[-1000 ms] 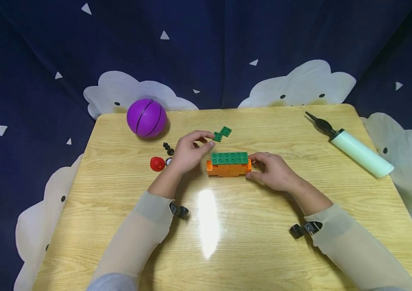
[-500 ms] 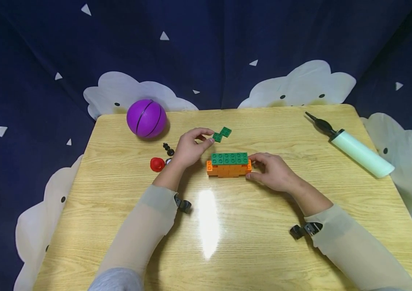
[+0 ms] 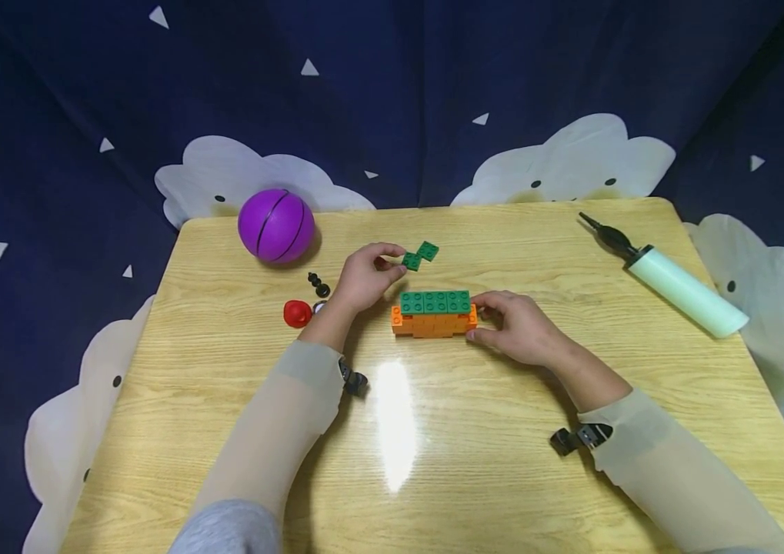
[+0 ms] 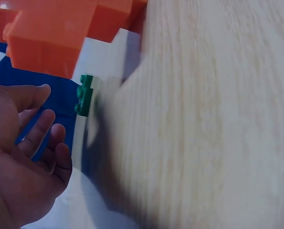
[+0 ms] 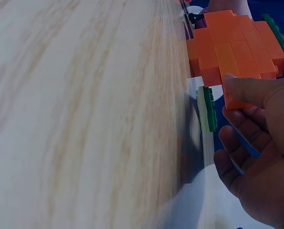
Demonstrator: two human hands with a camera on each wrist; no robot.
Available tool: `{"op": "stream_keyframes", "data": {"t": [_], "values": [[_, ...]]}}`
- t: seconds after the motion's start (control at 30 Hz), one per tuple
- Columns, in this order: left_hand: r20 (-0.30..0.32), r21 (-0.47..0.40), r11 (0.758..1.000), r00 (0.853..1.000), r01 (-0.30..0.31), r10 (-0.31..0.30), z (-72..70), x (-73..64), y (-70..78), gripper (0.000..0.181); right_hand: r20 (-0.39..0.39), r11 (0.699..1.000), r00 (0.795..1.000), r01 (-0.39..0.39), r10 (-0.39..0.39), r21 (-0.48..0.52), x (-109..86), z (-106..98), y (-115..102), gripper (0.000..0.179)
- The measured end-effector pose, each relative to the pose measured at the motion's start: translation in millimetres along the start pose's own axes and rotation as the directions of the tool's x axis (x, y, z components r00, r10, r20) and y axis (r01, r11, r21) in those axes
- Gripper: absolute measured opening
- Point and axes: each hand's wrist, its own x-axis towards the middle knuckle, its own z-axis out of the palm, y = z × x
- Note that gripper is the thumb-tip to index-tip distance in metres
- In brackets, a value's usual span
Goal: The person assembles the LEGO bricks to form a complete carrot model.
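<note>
An orange toy-brick build [image 3: 433, 326] with a row of green bricks [image 3: 435, 302] along its top stands mid-table. My right hand [image 3: 519, 327] grips its right end, the thumb [image 5: 242, 87] on the orange front face and fingers behind. Beyond the build, two small green square bricks lie corner to corner, a nearer one [image 3: 412, 261] and a farther one [image 3: 428, 251]. My left hand [image 3: 365, 278] hovers at the left edge of the nearer one, thumb and index finger parted. In the left wrist view its fingers are loosely bent, with a gap between them and the green bricks [image 4: 83, 98].
A purple ball [image 3: 276, 226] sits at the back left. Left of my left hand lie a red cap-shaped piece [image 3: 297, 313], a black knobbly piece [image 3: 319, 285] and a round white piece partly behind the forearm. A pale green hand pump [image 3: 685, 292] lies on the right.
My left wrist and forearm have swung slightly to the right and forward, while the fingertips stay beside the nearer green brick. The right hand keeps its grip on the build.
</note>
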Motion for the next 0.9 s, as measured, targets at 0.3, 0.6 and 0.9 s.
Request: {"op": "stream_keyframes", "data": {"t": [0.3,0.6,0.9], "values": [[0.033,0.074,0.997,0.999,-0.012,0.009,7.0,12.0,-7.1,0.035,-0.005,1.0,1.0,0.014,-0.014,-0.025,-0.5,-1.2,-0.6,0.055],[0.067,0.226,0.972,0.997,-0.058,0.044,9.1,22.2,-11.9,0.044,-0.004,0.999,1.0,0.016,-0.016,-0.042,-0.2,-0.8,-0.7,0.055],[0.102,0.345,0.937,0.995,-0.058,0.024,11.6,27.9,-10.4,0.048,0.0,0.999,1.0,0.011,-0.011,-0.045,-0.6,-1.6,-0.8,0.057]]}}
